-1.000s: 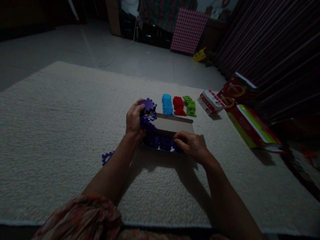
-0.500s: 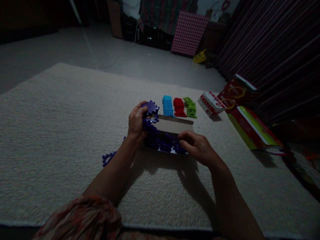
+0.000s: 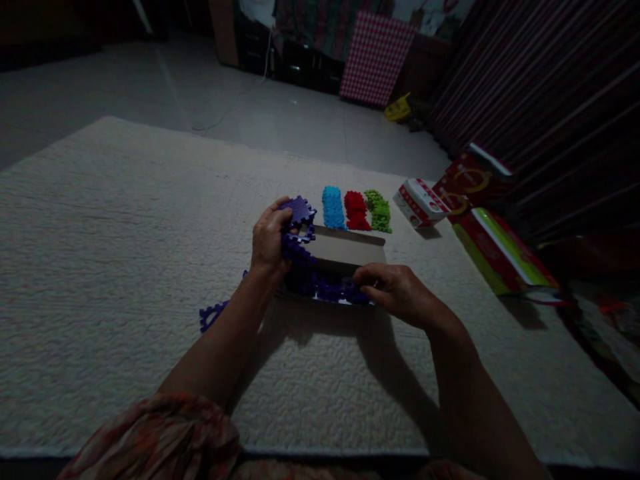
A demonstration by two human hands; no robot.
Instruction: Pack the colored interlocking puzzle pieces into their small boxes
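Note:
My left hand [image 3: 270, 235] is closed around several purple notched puzzle pieces [image 3: 300, 211] at the left end of an open cardboard box [image 3: 350, 247]. More purple pieces [image 3: 327, 287] lie inside the box. At the box's right end, the fingers of my right hand [image 3: 393, 290] are bent together at the purple pieces; dim light hides whether one is pinched between them. Another purple piece [image 3: 213, 315] rests on the mat beside my left forearm, which partly covers it.
Beyond the box stand blue [image 3: 333, 207], red [image 3: 357, 211] and green pieces [image 3: 379, 211] in separate rows. A red and white box [image 3: 421, 202] and a red and green package [image 3: 507, 253] lie to the right on the pale quilted mat [image 3: 125, 233].
The view has shifted slightly, so the whole scene sits a little higher and to the left. My left hand keeps its purple pieces; my right fingers stay at the box's right end.

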